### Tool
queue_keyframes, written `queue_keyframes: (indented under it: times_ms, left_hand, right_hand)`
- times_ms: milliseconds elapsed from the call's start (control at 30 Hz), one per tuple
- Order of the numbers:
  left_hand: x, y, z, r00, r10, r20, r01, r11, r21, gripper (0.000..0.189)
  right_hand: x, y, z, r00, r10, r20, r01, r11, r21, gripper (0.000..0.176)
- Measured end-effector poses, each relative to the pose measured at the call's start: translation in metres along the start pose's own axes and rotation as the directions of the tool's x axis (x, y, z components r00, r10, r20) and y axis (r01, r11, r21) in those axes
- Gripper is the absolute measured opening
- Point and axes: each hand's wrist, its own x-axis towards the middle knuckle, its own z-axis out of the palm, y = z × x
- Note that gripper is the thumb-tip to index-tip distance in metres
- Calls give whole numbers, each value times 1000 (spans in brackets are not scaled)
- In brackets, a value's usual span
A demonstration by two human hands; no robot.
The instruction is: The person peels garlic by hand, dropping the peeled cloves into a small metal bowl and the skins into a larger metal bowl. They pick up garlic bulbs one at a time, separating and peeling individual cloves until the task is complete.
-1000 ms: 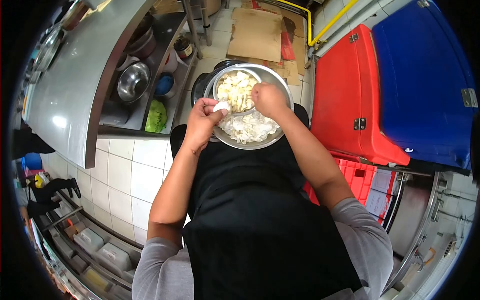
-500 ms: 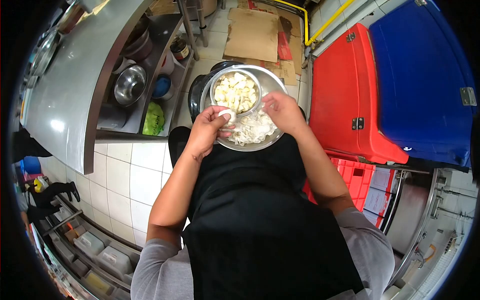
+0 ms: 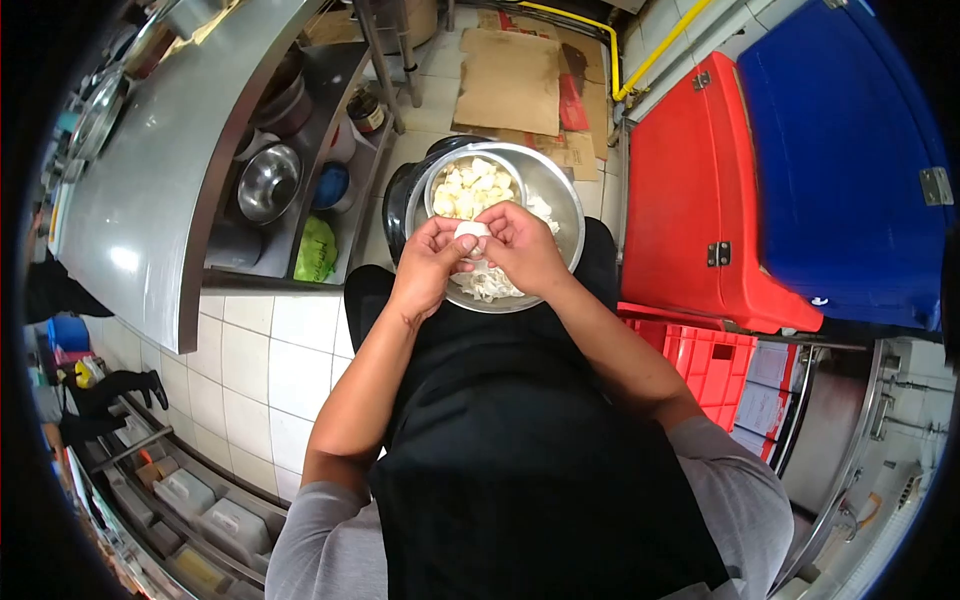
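Note:
A white garlic bulb [image 3: 473, 231] sits between my two hands, over the front of the large metal bowl [image 3: 568, 205]. The fingers of my left hand [image 3: 424, 266] are closed around its left side. From the right, my right hand [image 3: 528, 252] pinches the same bulb with thumb and fingers. Just beyond my fingers, peeled garlic cloves [image 3: 472, 187] fill a smaller metal bowl that rests inside the large one. Papery garlic skins [image 3: 488, 284] lie in the large bowl, partly covered by my hands.
A steel counter [image 3: 140, 190] with shelves of bowls stands on the left. On the right are a red cooler box [image 3: 675, 190], a blue one [image 3: 850, 160] and a red crate [image 3: 705, 365]. Cardboard [image 3: 510, 80] covers the floor ahead. Another person's leg [image 3: 125, 383] shows at far left.
My right hand has come in from the bowl's right side and now meets my left hand at the garlic bulb. The view has shifted slightly.

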Motion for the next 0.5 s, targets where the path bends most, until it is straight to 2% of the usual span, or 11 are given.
queue_keyframes:
  times_ms: [133,167,233,333,367,400,500]
  left_hand:
    - [-3,-3,6,1000,-22,-9,21,1000,-19,22]
    - [-2,-4,6,997,-66,-37,63,994,-87,18]
    - [-2,-10,2,998,-42,-45,36,992,-118,17]
    - [-4,-15,9,997,-44,-59,33,984,-177,14]
    - [-5,-17,15,997,-38,-67,20,969,-247,15]
    - [-6,-17,20,997,-32,-75,7,949,-314,17]
    - [-3,-18,24,997,-7,-72,-15,951,-308,18]
  right_hand:
    - [-9,9,2,999,-11,-40,7,995,-101,23]
    - [-11,11,2,997,-39,-63,36,998,-48,25]
    - [-12,22,4,990,-87,-113,93,995,44,29]
    - [-10,28,2,998,-39,-41,39,999,-15,35]
    - [-11,29,2,999,-15,-38,15,1000,3,34]
    - [-10,28,0,999,-20,-39,20,1000,1,34]
    - [-4,21,-4,993,-111,-50,109,993,-39,33]
